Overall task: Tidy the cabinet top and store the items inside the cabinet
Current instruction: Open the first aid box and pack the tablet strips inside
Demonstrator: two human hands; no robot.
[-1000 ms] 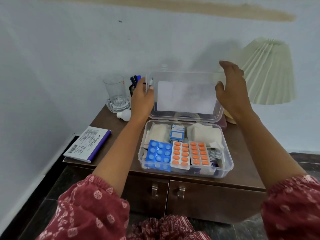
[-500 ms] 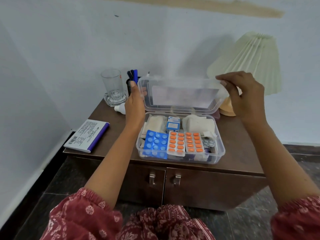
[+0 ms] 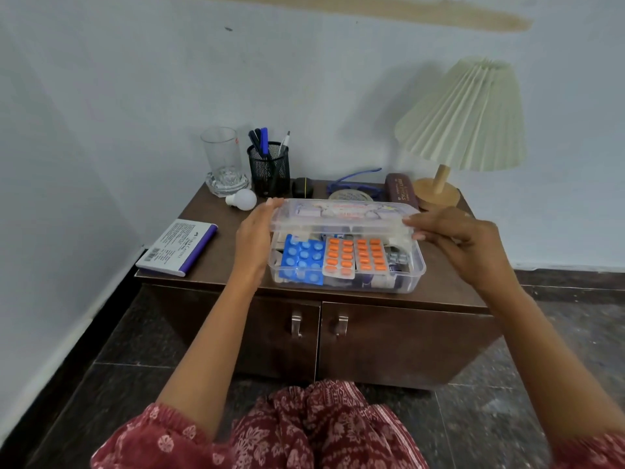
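Note:
A clear plastic medicine box [image 3: 414, 277] stands on the brown cabinet top [image 3: 446, 286], filled with blue and orange pill strips [image 3: 351, 257]. Its hinged clear lid [image 3: 341, 214] is tilted down, almost flat over the box, with a gap left at the front. My left hand [image 3: 253, 242] lies with straight fingers against the lid's left end. My right hand [image 3: 460, 245] pinches the lid's right front corner with curled fingers. The cabinet's two doors [image 3: 389, 343] are closed.
At the back stand a drinking glass [image 3: 223, 160], a mesh pen holder [image 3: 269, 167], a white bulb [image 3: 243, 199], blue glasses [image 3: 358, 181], a brown case [image 3: 400, 192] and a pleated lamp [image 3: 466, 120]. A white and purple booklet [image 3: 177, 247] lies at the left edge. A wall is close on the left.
The lid has swung from upright down to nearly flat over the box, both hands following it. The things behind it came into view.

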